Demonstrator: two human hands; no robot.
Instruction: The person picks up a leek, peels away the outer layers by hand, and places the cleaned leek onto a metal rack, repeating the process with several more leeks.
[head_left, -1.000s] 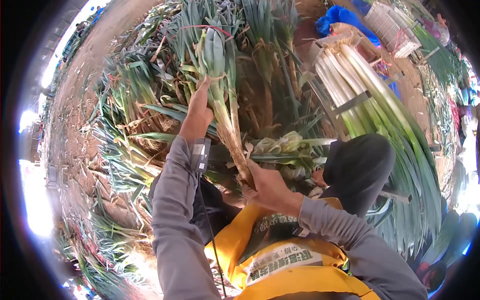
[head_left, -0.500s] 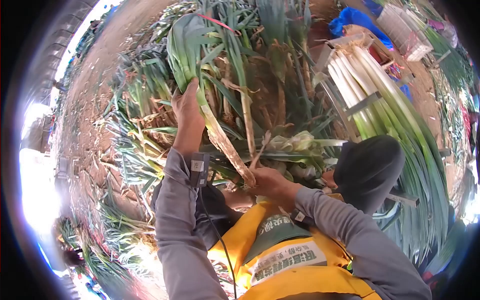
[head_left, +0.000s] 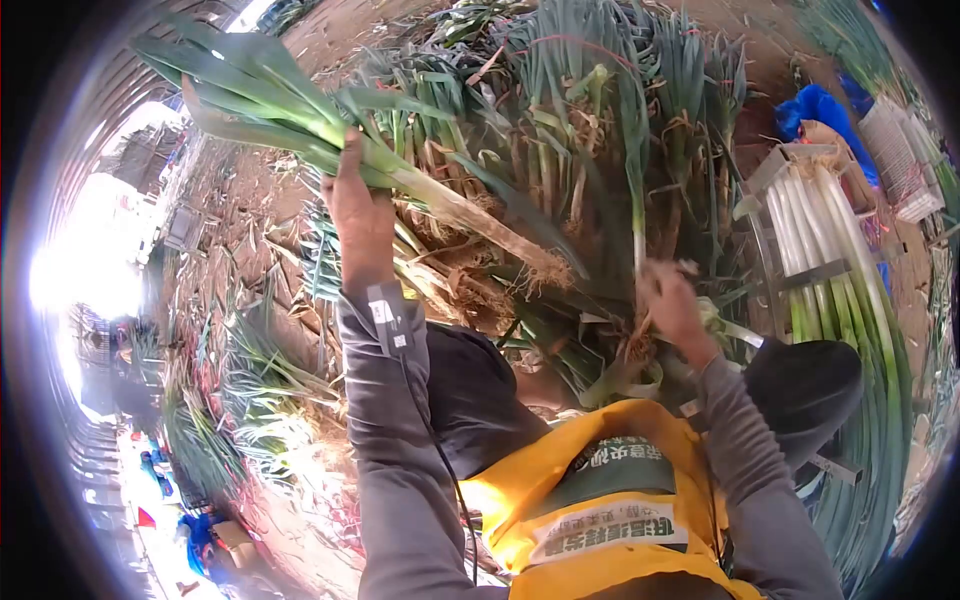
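Observation:
My left hand grips a thick leek around its stalk. The leaves fan out to the upper left, and the rooty end, brown with soil, points to the lower right. On the right, my right hand is closed at the lower end of another, thinner green stalk that stands upright; its fingers are partly blurred, and dry peelings hang beneath it. Behind both hands, rows of unpeeled leeks lie with leaves upward.
On the right, cleaned leeks with white stalks lie in a metal rack. A blue bag and a white crate are beyond. More leek bundles lie on the soil at left. My knees flank the work spot.
My left hand has raised and tilted its leek toward the upper left. My right hand has left that leek's root end and moved right, to the thinner stalk. The view has shifted left.

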